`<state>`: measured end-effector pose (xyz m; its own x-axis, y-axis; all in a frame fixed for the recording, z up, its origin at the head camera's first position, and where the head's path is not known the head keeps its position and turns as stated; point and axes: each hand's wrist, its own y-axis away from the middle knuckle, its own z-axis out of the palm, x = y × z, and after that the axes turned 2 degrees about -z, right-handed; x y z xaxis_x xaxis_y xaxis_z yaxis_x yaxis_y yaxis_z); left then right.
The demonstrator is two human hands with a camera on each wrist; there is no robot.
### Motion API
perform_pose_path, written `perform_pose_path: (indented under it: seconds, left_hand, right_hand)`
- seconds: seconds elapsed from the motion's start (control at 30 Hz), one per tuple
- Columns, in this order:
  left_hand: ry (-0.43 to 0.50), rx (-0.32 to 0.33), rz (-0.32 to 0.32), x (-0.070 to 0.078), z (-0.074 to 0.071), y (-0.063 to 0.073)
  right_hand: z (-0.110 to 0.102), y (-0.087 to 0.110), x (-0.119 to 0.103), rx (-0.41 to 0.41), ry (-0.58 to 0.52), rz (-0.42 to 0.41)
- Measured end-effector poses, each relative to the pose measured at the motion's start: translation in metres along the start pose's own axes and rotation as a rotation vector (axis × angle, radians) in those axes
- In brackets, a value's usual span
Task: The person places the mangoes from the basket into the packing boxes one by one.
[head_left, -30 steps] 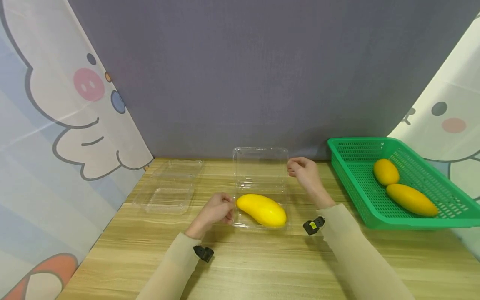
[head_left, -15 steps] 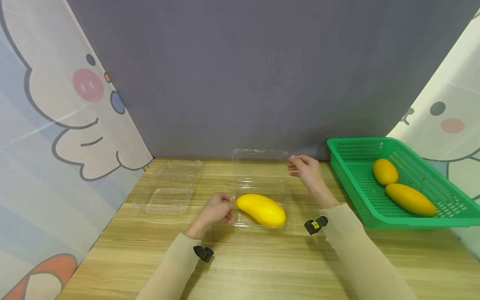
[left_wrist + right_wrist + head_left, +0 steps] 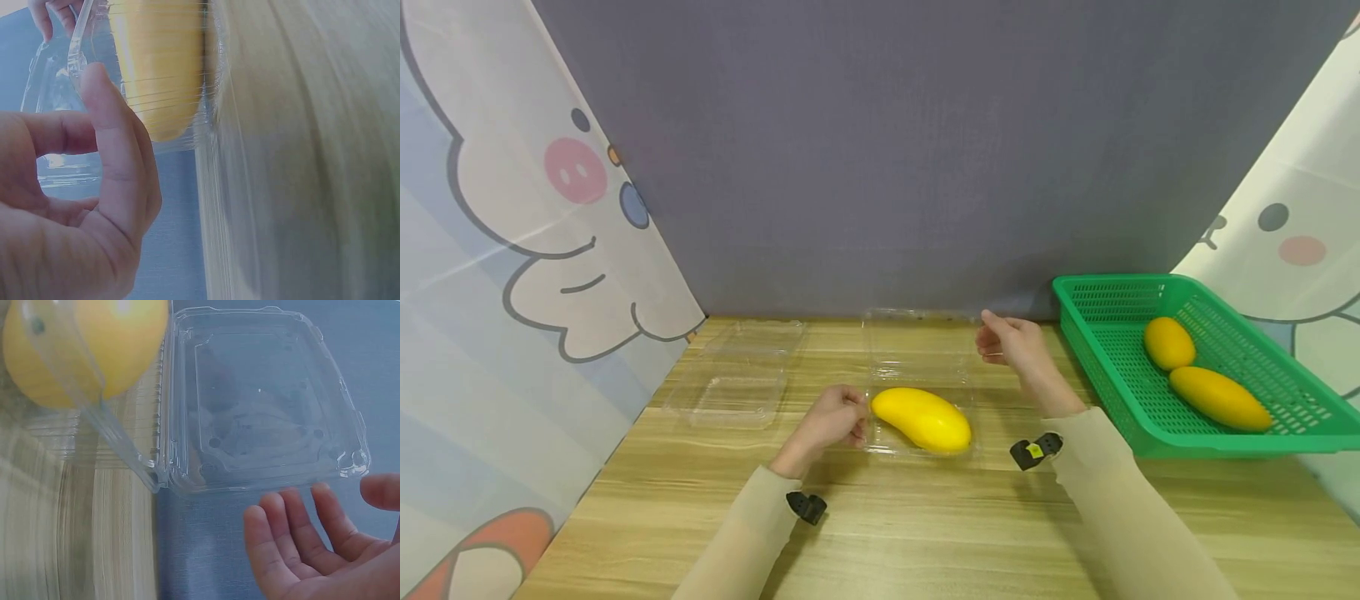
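Note:
A bright yellow mango [image 3: 921,420] lies in the base of a clear plastic clamshell box [image 3: 887,448], whose lid [image 3: 262,406] stands raised at the back. My left hand [image 3: 833,417] is at the base's left side; in the left wrist view its thumb and index finger pinch the rim. Beside the lid's right edge is my right hand [image 3: 1013,346]. Its fingers [image 3: 269,531] are loosely extended by the lid's edge and its thumb is spread apart, with nothing gripped. Part of the box wall is hidden behind the left fingers [image 3: 119,156].
A green mesh basket [image 3: 1142,429] at the right holds a rounded yellow mango [image 3: 1169,343] and a longer one [image 3: 1221,398]. Another clear plastic box [image 3: 730,408] lies unfolded on the wooden table [image 3: 910,533] at the left. A grey wall [image 3: 910,150] rises behind.
The lid's top edge has sunk lower in the head view as it tips backward. My right hand has shifted slightly right and its fingers have spread. The left hand stays put.

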<state>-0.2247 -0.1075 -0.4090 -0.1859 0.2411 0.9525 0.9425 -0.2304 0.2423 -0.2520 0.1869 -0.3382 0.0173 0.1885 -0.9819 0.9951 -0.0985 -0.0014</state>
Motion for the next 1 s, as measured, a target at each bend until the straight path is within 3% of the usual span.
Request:
perform_pose_path:
  seconds: [0.43, 0.77, 1.0]
  left_hand:
    - [0.002, -0.002, 0.0, 0.001, 0.0, 0.002]
    - [0.009, 0.0, -0.001, 0.001, 0.0, 0.001]
    - [0.024, -0.002, 0.011, 0.001, -0.002, 0.001]
  right_hand:
    - [-0.007, 0.005, 0.0, -0.158, -0.017, 0.11]
    - [-0.012, 0.012, 0.007, -0.296, 0.015, 0.144]
    - [-0.013, 0.019, 0.013, -0.332, 0.014, 0.145]
